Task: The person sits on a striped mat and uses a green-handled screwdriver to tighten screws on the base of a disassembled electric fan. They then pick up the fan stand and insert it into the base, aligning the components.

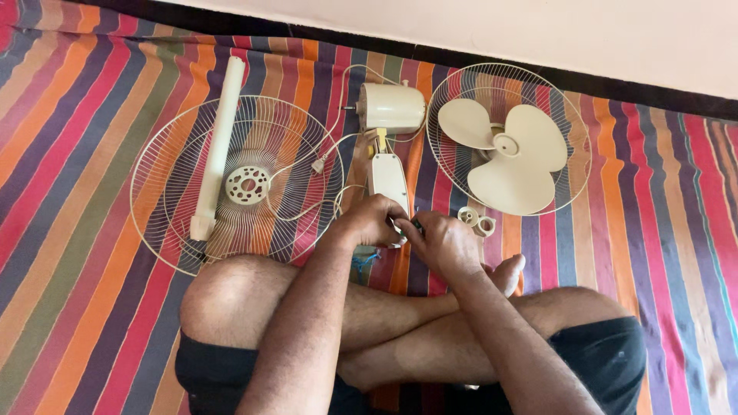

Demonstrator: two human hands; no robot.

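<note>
I sit cross-legged on a striped mat with a dismantled cream fan laid out ahead. My left hand [371, 221] grips the lower end of the cream fan neck housing [387, 177], which joins the motor body [392, 107] further away. My right hand [442, 240] is closed beside it, pinching a small dark part at the housing's base; what the part is cannot be made out. Blue wires [364, 261] hang below my left hand.
A wire fan guard [165, 165] lies at the left with a cream pole [219, 146] across it. A second guard [573, 146] at the right holds the three-blade fan [511, 157]. Two small rings [478, 220] lie near my right hand. A white cable [317, 164] loops between.
</note>
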